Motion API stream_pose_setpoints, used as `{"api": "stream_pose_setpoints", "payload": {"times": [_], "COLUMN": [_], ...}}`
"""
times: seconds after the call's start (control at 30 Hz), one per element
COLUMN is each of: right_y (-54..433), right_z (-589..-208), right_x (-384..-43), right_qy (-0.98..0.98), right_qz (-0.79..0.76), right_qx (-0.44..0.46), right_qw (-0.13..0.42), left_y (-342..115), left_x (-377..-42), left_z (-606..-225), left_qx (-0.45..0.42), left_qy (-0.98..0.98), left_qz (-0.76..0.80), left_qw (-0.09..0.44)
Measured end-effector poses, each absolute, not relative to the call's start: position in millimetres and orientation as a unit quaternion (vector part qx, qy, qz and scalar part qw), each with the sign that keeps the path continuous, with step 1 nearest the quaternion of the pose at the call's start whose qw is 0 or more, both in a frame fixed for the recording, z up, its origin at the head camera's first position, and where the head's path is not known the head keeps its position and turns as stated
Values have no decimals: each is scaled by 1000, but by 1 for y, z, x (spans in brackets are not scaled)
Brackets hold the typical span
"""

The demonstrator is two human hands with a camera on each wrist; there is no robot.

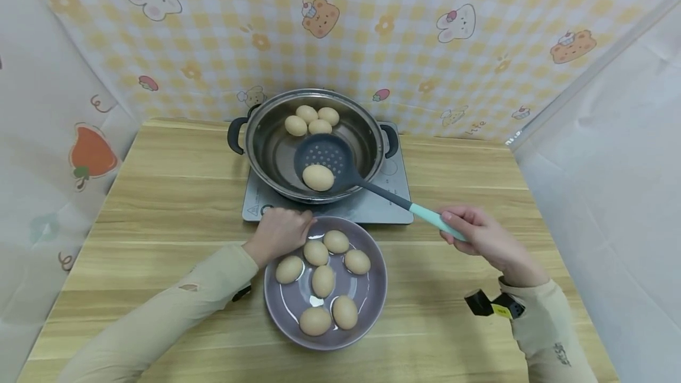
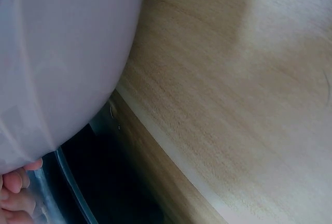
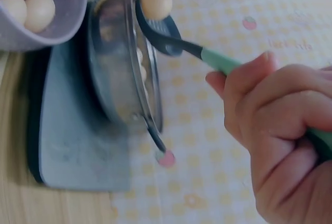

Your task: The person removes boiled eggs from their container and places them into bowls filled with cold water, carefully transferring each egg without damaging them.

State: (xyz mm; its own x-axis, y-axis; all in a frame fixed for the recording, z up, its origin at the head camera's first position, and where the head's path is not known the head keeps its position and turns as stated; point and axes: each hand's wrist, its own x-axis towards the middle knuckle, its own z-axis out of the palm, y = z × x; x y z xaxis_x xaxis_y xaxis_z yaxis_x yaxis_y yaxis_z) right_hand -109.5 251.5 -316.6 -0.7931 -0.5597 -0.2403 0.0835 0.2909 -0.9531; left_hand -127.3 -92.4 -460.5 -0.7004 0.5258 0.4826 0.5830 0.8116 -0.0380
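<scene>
My right hand (image 1: 481,235) grips the mint-green handle of a grey slotted skimmer (image 1: 384,194). A single brown egg (image 1: 318,178) rests in the skimmer's head, over the near side of a steel pot (image 1: 276,158). Several more eggs (image 1: 307,114) sit together at the far side inside the pot. With curled fingers, my left hand (image 1: 279,234) holds the far left rim of a purple bowl (image 1: 379,288); in the left wrist view its fingertips (image 2: 15,181) show against the bowl's outer wall. Several eggs (image 1: 323,281) lie spread out in the bowl.
Under the pot is a flat silver cooktop (image 1: 391,179) on a wooden table (image 1: 175,194). The pot has black side handles (image 1: 392,140). A yellow-checked cloth (image 1: 351,34) with cartoon prints hangs behind, and white sheets (image 1: 612,152) close off both sides.
</scene>
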Motion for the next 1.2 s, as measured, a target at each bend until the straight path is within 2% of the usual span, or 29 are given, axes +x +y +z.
{"api": "stream_pose_setpoints", "payload": {"times": [0.23,0.37,0.57,1.2], "right_y": [282,302,322,326], "right_z": [-316,-319,-326,-333], "right_x": [-90,-78,-62,-57], "right_qy": [775,760,789,824], "right_qz": [-544,-550,-510,-442], "right_qx": [-223,-257,-262,-315], "right_qw": [233,232,221,164], "left_y": [-92,-92,-92,-91], "left_x": [-128,-128,-128,-127], "left_z": [-462,-461,-459,-458], "left_qx": [-299,-300,-300,-301], "left_qy": [-919,-916,-919,-923], "left_qz": [-59,-65,-68,-59], "left_qw": [251,258,247,231]}}
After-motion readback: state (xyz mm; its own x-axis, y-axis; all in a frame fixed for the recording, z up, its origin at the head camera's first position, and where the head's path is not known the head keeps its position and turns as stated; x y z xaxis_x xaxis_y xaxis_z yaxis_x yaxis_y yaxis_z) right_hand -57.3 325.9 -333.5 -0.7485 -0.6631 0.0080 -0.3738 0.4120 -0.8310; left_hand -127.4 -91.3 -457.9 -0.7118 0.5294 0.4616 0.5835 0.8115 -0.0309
